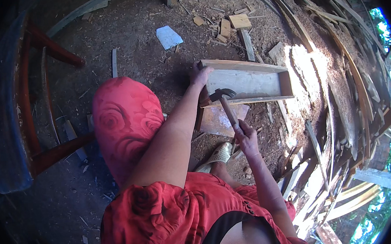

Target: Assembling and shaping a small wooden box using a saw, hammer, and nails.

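Wooden and shallow, the box lies ahead of the person, its left end gripped by the left hand, likely for steadiness. The right hand clasps the hammer low, probably for leverage, its head by that end.

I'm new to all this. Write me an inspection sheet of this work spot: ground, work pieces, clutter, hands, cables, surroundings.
Surface: bare earth ground, strewn with wood chips.
Job's things: shallow wooden box; claw hammer, its head over the box's left end; contact can't be told.
Clutter: wood offcuts and a pale flat sheet beyond the box; long wood strips piled at right.
Hands: left hand holds the box's far left corner; right hand grips the hammer's handle.
Cables: nothing seen.
Surroundings: wooden furniture with red-brown legs at left; sunlit foliage at right.
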`<action>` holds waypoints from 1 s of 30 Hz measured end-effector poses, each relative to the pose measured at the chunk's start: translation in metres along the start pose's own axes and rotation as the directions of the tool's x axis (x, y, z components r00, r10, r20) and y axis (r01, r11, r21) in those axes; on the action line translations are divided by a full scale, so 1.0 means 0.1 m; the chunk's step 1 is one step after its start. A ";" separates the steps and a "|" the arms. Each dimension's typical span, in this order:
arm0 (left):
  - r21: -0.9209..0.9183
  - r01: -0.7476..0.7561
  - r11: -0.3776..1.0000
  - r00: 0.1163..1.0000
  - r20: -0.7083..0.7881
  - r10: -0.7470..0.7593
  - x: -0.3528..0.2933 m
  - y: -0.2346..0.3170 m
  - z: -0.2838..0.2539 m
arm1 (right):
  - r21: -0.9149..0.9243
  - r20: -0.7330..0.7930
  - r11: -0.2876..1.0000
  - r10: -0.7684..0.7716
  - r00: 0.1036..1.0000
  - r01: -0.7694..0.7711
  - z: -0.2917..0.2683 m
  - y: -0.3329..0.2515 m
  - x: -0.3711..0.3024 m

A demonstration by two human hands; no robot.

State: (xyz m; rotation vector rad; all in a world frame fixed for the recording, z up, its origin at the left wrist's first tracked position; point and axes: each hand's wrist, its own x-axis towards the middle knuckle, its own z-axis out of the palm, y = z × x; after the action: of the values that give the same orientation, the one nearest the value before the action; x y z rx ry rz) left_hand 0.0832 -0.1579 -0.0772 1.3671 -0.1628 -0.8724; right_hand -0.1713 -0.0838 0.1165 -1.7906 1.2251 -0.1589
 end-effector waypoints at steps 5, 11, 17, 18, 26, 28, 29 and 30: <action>-0.053 -0.041 0.998 0.999 -0.013 0.040 -0.06 0.03 0.08 | 0.242 -0.075 0.970 -0.011 0.997 0.029 -0.03 -0.03 -0.08; -0.011 -0.023 1.000 1.000 -0.009 0.023 0.01 0.01 -0.08 | -0.058 0.024 0.995 -0.075 0.997 0.076 0.05 0.21 0.06; -0.071 -0.009 0.997 1.000 0.026 0.011 -0.18 0.20 0.08 | 0.162 -0.112 0.965 -0.190 0.975 0.206 -0.03 0.10 -0.10; -0.061 -0.008 0.998 1.000 0.014 0.009 -0.15 0.17 0.04 | 0.063 -0.099 0.978 -0.191 0.977 0.198 0.02 0.12 -0.07; 0.006 -0.008 1.000 1.000 -0.018 0.009 -0.03 0.01 0.03 | -0.134 -0.096 0.982 -0.146 0.985 0.132 -0.02 -0.04 -0.07; 0.004 0.007 1.000 1.000 -0.003 -0.007 0.02 -0.01 0.03 | -0.084 -0.129 0.980 -0.191 0.973 0.182 -0.01 -0.07 -0.09; 0.002 0.003 1.000 1.000 -0.004 -0.003 0.03 -0.02 0.03 | -0.251 -0.142 0.932 -0.304 0.942 0.262 0.03 0.10 -0.03; 0.009 0.003 1.000 1.000 -0.009 -0.003 0.03 -0.06 0.01 | -0.408 -0.046 0.907 -0.134 0.990 0.103 0.05 -0.01 -0.04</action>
State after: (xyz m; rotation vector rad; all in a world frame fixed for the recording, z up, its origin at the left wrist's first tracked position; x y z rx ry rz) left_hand 0.0825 -0.1606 -0.0832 1.3792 -0.1583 -0.8690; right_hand -0.1693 -0.0775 0.1157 -2.2394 1.2673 -0.0398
